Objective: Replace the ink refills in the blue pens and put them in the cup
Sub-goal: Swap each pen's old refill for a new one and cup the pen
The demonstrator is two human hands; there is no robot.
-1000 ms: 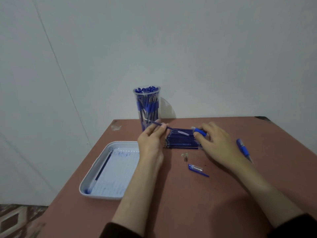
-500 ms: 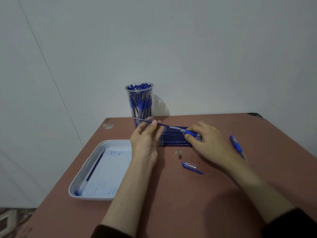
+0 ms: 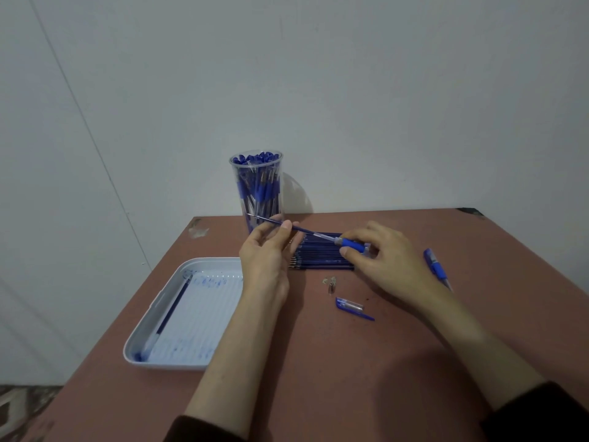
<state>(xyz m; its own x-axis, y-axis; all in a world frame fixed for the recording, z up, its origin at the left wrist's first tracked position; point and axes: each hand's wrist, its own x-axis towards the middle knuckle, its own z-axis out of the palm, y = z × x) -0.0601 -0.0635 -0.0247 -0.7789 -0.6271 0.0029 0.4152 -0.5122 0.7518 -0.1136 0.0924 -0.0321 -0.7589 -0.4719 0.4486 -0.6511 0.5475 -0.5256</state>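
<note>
My left hand pinches a thin blue ink refill near its tip end. My right hand grips the blue pen barrel, and the refill's other end sits in the barrel's mouth. Both hands hover over a row of blue refills lying on the table. A clear cup filled with several blue pens stands behind my left hand. The pen's cap and a small metal tip lie on the table in front of the refills.
A white tray at the left holds one used refill and ink smears. Another blue pen lies to the right of my right hand. The brown table meets the wall at the back.
My right hand has brought the barrel leftwards over the refill, so the refill now sits deeper in the barrel. My left hand stays pinching the refill.
</note>
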